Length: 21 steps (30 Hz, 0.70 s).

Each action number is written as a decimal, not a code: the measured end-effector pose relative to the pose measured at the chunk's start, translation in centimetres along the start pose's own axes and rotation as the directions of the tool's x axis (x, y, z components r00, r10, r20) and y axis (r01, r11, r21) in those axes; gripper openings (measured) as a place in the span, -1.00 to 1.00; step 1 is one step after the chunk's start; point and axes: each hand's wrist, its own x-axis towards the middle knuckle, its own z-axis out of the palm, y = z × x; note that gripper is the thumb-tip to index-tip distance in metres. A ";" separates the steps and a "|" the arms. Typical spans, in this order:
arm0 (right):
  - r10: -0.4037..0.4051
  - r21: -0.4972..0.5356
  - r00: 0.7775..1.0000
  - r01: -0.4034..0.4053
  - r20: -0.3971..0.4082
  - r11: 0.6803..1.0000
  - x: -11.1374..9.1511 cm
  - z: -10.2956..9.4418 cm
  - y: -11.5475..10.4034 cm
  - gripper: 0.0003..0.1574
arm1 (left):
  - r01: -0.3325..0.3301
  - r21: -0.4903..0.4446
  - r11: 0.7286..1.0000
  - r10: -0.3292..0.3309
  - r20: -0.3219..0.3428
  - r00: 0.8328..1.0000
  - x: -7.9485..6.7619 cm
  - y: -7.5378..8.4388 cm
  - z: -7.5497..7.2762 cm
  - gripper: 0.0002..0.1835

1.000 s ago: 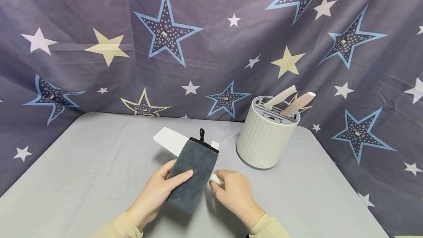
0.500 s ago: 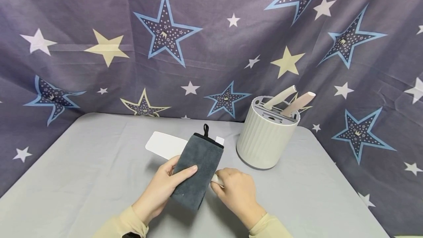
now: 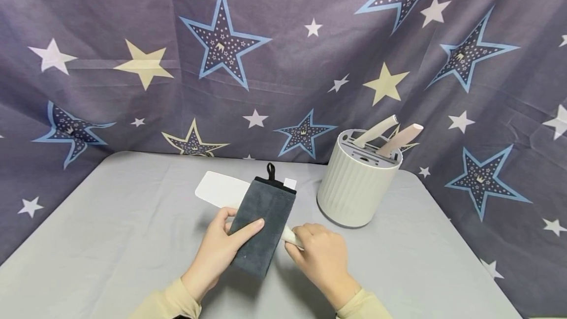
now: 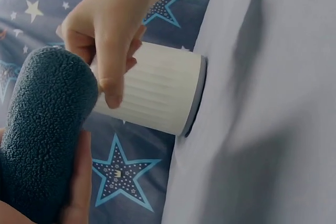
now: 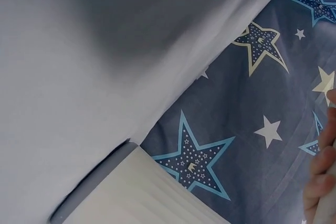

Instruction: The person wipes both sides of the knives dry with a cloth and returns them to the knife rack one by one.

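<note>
My left hand [image 3: 221, 245] holds a folded dark grey cloth [image 3: 266, 225] with a black edge and hanging loop, its thumb lying across the front. The cloth is wrapped over a kitchen knife, whose broad white blade [image 3: 221, 189] sticks out to the left. On the other side, my right hand [image 3: 321, 257] grips the knife's cream handle [image 3: 290, 237]. The middle of the blade is hidden by the cloth. In the left wrist view the cloth [image 4: 50, 124] appears as a thick fuzzy fold beside the right hand [image 4: 107, 35]. Curled fingers [image 5: 319, 184] show at the right wrist view's edge.
A ribbed cream knife block [image 3: 356, 186] stands at the back right of the table, with a cream-handled knife [image 3: 376, 131] and a pink-handled knife [image 3: 400, 140] in its slots. A star-patterned curtain [image 3: 266, 73] hangs behind the grey-covered table [image 3: 110, 240].
The blade now lies a little farther left and flatter than a second ago. The cloth has shifted slightly up, and the right hand has moved slightly right, showing a bit more handle.
</note>
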 end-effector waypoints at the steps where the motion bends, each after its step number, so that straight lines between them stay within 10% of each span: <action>1: 0.001 0.001 1.000 -0.001 -0.003 1.000 0.0 -0.1 0.0 -0.70 | 0.001 0.012 1.000 -0.001 -0.011 1.000 0.0 -0.1 0.0 -0.45; 21: 0.008 0.033 0.999 -0.006 -0.044 0.999 0.2 -0.8 0.7 -0.76 | -0.008 0.045 0.999 0.014 -0.119 0.993 0.5 -0.4 -0.9 -0.45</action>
